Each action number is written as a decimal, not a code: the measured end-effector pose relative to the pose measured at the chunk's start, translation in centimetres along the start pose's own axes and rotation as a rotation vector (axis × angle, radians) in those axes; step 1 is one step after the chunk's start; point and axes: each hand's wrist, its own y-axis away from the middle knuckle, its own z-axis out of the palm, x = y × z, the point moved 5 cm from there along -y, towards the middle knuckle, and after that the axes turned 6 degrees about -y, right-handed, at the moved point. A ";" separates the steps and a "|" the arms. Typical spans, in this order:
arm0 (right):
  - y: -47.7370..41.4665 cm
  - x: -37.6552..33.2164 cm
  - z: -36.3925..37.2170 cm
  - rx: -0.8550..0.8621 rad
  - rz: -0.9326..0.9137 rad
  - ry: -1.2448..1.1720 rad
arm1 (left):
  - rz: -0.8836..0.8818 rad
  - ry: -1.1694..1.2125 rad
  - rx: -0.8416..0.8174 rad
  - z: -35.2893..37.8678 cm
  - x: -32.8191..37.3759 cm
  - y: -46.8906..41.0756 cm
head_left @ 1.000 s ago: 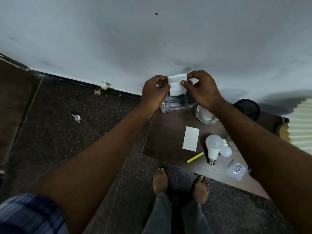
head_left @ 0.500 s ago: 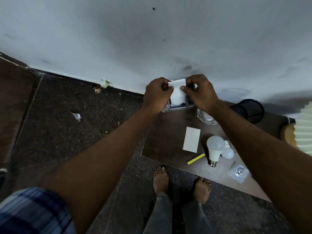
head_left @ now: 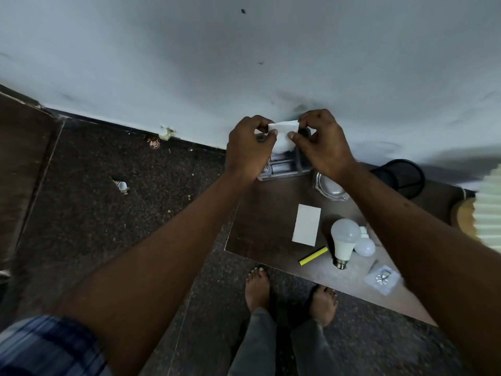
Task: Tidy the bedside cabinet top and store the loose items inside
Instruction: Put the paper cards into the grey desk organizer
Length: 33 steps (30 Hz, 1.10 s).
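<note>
My left hand (head_left: 248,147) and my right hand (head_left: 324,143) both pinch a white paper piece (head_left: 283,137) by its top corners, right over a grey organiser tray (head_left: 284,169) at the back of the brown cabinet top (head_left: 260,226). On that top lie a white card (head_left: 307,224), a yellow stick (head_left: 313,255), a large white bulb (head_left: 343,240), a small white bulb (head_left: 365,246) and a clear packet holding a metal part (head_left: 382,278). A glass dish (head_left: 330,187) sits partly under my right wrist.
A black mesh cup (head_left: 401,179) stands at the back right, beside a pleated lampshade (head_left: 488,213). My bare feet (head_left: 257,283) stand on the dark speckled floor close to the cabinet's front edge. Small debris (head_left: 122,185) lies on the floor at left. The wall is close behind.
Both hands have lowered the white paper toward the organiser tray, then folded or bunched it smaller between the fingers. The items on the cabinet top have not moved.
</note>
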 end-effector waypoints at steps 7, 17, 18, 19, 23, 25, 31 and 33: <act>0.2 0.8 0.6 -0.084 0.006 0.095 | -0.012 -0.088 -0.058 0.8 -1.3 0.4; 0.2 1.3 1.3 -0.131 0.015 0.141 | -0.018 -0.110 -0.061 1.1 -1.0 0.0; 0.2 1.3 1.4 -0.135 0.015 0.147 | -0.019 -0.115 -0.061 1.1 -0.9 0.0; 0.2 1.4 1.5 -0.141 0.014 0.151 | -0.018 -0.123 -0.062 1.1 -0.9 0.0; 0.3 1.3 1.6 -0.150 0.014 0.161 | -0.013 -0.130 -0.071 1.2 -1.1 0.1; 0.6 1.1 1.6 -0.142 0.008 0.151 | -0.011 -0.137 -0.066 1.2 -1.2 0.2; 1.5 0.1 0.8 -0.057 -0.014 0.120 | 0.014 -0.088 0.002 0.2 -1.0 0.9; 2.2 -0.5 0.6 -0.021 -0.030 0.104 | 0.050 -0.094 0.033 -0.5 -0.9 1.4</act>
